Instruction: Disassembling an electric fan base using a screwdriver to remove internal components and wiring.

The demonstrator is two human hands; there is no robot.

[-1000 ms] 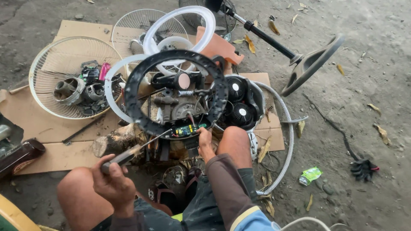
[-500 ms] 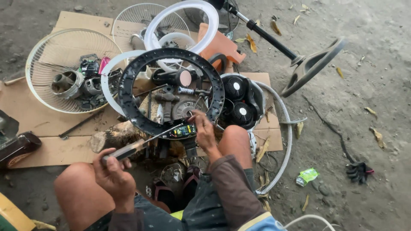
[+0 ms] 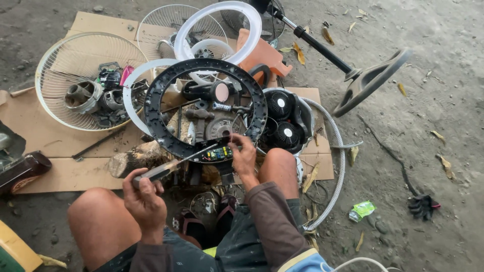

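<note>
Head view — left hand [image 3: 146, 194] gripping screwdriver [image 3: 174, 165], black ring [image 3: 161, 136] ringed by fan guards [image 3: 60, 60], log [image 3: 132, 159]

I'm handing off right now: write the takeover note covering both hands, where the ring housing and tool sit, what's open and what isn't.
Left hand: gripping the handle of a screwdriver, whose shaft angles up to the small green circuit board.
Right hand: fingers pinching the lower edge of the black ring housing right beside that board, steadying it.
Position: the ring is propped over a wooden block and loose motor parts on the cardboard, between the knees.
Done: the board compartment is open and its wiring is exposed.
Left: the board sits in the ring, not lifted out. A white ring cover lies behind.
</note>
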